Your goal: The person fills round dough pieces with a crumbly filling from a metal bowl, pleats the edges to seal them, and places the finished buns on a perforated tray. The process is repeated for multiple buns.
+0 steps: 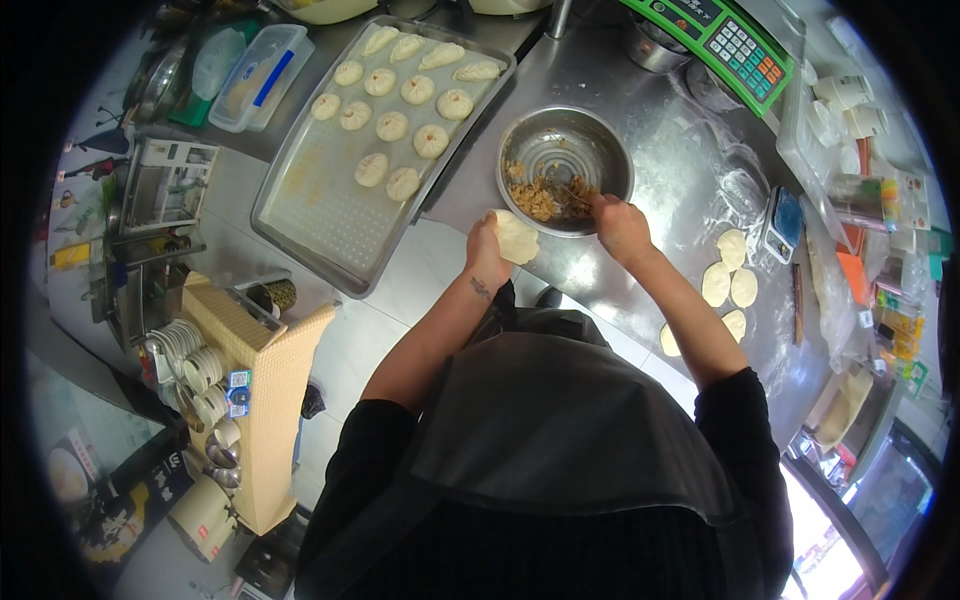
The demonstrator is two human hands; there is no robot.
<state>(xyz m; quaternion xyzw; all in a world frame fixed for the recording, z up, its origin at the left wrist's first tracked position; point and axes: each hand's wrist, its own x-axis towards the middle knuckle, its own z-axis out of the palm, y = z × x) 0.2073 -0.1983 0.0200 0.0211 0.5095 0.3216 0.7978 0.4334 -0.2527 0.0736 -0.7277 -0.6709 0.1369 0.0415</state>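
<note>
Head view: nearest to me is my own dark apron (560, 440), with both bare forearms reaching up from it toward the steel desk (660, 130). My left hand (487, 252) sits just past the desk's near edge, fingers curled under a flat round of dough (517, 238), which they cup from below. The dough hangs over the edge right at the bowl's near rim. My right hand (622, 228) is beside it, fingers clenched on a thin utensil (577, 196) whose tip is down in the brown filling (545, 197). I can't tell what kind of utensil it is; it is too small and partly lost against the mix. The filling lies heaped in the near half of the round steel bowl (600, 140), and the far half of the bowl is bare metal.

To my right, along the desk's near edge, several flat dough discs (730, 268) lie on a floured patch, close together and well apart from the bowl. Left of the bowl a steel tray (320, 215) juts off the desk's left edge; filled buns (392, 125) sit in rows on its far half, with its near half bare. Beyond the bowl, at the desk's far edge, stands a green scale (720, 40).
</note>
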